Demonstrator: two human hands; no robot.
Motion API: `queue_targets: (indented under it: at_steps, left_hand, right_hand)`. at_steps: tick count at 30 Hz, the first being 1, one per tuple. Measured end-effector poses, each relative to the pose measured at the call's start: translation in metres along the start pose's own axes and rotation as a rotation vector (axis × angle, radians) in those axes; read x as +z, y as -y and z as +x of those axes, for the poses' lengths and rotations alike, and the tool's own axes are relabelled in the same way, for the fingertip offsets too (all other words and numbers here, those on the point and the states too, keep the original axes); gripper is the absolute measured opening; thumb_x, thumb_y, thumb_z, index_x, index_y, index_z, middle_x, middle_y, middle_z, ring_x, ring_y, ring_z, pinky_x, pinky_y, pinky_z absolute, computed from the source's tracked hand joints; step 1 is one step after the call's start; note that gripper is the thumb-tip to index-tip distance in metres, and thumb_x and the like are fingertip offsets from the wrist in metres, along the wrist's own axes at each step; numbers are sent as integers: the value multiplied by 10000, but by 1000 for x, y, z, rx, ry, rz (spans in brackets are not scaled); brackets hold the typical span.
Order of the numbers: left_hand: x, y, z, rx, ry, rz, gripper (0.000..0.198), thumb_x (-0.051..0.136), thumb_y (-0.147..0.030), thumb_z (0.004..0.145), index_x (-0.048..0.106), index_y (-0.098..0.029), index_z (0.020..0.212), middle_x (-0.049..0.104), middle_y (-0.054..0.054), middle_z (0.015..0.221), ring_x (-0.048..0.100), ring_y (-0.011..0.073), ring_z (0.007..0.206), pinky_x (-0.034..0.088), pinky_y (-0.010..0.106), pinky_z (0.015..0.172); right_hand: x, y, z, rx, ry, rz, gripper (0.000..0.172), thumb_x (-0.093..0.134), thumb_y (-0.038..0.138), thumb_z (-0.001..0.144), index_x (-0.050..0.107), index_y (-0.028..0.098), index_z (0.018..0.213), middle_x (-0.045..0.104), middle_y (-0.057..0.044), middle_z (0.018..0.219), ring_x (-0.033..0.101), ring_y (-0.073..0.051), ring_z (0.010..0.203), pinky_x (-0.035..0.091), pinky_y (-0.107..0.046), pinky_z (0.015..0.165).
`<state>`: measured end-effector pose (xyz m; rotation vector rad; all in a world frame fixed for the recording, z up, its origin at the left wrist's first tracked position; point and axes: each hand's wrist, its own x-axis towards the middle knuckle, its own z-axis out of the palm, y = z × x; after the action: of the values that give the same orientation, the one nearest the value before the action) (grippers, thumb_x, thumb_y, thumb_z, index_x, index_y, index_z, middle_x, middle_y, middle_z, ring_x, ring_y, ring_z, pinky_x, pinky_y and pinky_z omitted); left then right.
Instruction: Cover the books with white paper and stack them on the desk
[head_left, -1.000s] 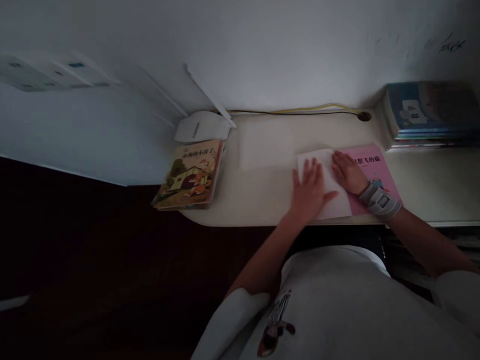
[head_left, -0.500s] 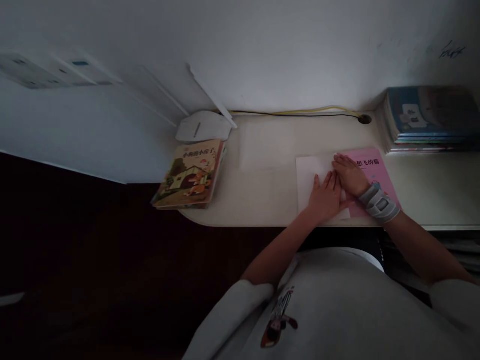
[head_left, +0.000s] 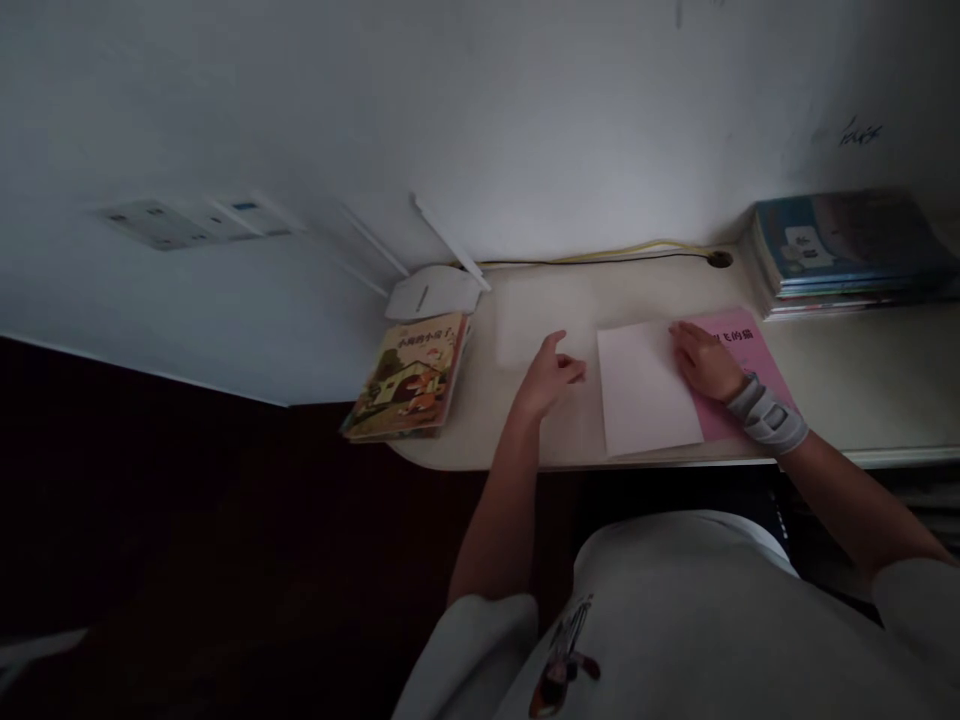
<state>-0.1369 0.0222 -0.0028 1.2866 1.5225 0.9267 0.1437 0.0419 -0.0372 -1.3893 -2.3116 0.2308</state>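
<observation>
A white sheet of paper [head_left: 643, 390] lies on the pale desk [head_left: 570, 300], overlapping the left part of a pink book [head_left: 739, 370]. My right hand [head_left: 705, 362], with a grey wrist band, rests flat with fingers stretched out on the seam between paper and pink book. My left hand [head_left: 550, 375] hovers over the desk to the left of the paper, fingers loosely curled and apart, index finger raised, holding nothing. A faint pale rectangle lies on the desk just beyond it.
A picture book [head_left: 409, 375] lies at the desk's left corner, overhanging the edge. Behind it stands a white router [head_left: 433, 292] with antennas. A yellow cable [head_left: 622, 252] runs along the wall. A stack of books [head_left: 840, 252] sits at the far right.
My left hand has lifted off the white paper and moved left over the bare desk. The right hand stays on the paper's edge. The view has shifted slightly.
</observation>
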Motion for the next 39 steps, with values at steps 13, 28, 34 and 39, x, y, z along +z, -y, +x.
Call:
queue_targets:
  at_steps: [13, 28, 34, 39]
  left_hand:
    - [174, -86, 26, 521, 431, -71, 549, 281, -423, 980, 187, -199, 1471, 561, 112, 1321, 508, 207, 1229, 364, 420, 1048]
    - [208, -81, 41, 819, 380, 1044, 611, 255, -512, 951, 232, -205, 1478, 240, 110, 1552, 171, 312, 1428, 182, 584, 1114]
    - [179, -77, 73, 516, 303, 1075, 407, 388, -444, 941, 583, -166, 1165, 638, 138, 1122, 611, 235, 1009, 464, 342, 829]
    - [137, -54, 64, 352, 286, 1105, 297, 492, -418, 898, 632, -184, 1016, 686, 115, 968, 641, 232, 881, 467, 322, 722]
  right_hand:
    - [-66, -52, -80, -44, 32, 214, 324, 384, 259, 911, 649, 186, 1084, 670, -106, 1107, 618, -225, 1044, 494, -434, 932]
    - [-118, 30, -116, 51, 124, -421, 282, 434, 317, 934, 702, 234, 910, 711, -90, 980, 591, -279, 1079, 243, -537, 1092]
    - [-85, -15, -137, 277, 9, -457, 289, 456, 350, 919, 666, 204, 1054, 656, -125, 1158, 611, -261, 1007, 427, -424, 913]
    - [-49, -40, -130, 468, -179, -453, 451, 412, 409, 924, 551, 134, 1253, 569, -176, 1277, 563, -307, 1047, 459, -418, 822]
